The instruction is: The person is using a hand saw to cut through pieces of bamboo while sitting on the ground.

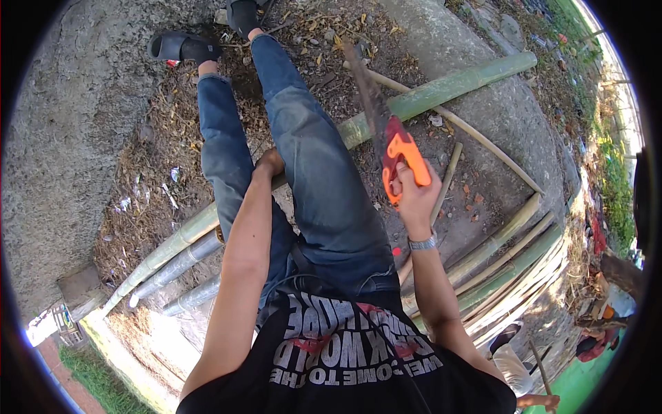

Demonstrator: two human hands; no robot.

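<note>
A long green bamboo pole (469, 81) runs slantwise under my legs, from the upper right to the lower left. Between my knees, my left hand (270, 162) is closed over the pole, its fingers partly hidden. My right hand (416, 196), with a metal watch at the wrist, grips the orange handle of a handsaw (407, 155). The saw's dark blade points away from me and crosses over the pole, just right of my right leg. Whether its teeth touch the bamboo, I cannot tell.
A thin stick (483, 140) lies beneath the pole on the right. More bamboo poles (507, 265) lie at lower right, and grey pipe-like poles (176, 261) at lower left. A concrete slab (76, 138) borders dirt with dry leaves and litter. Another person's hand (538, 400) shows at lower right.
</note>
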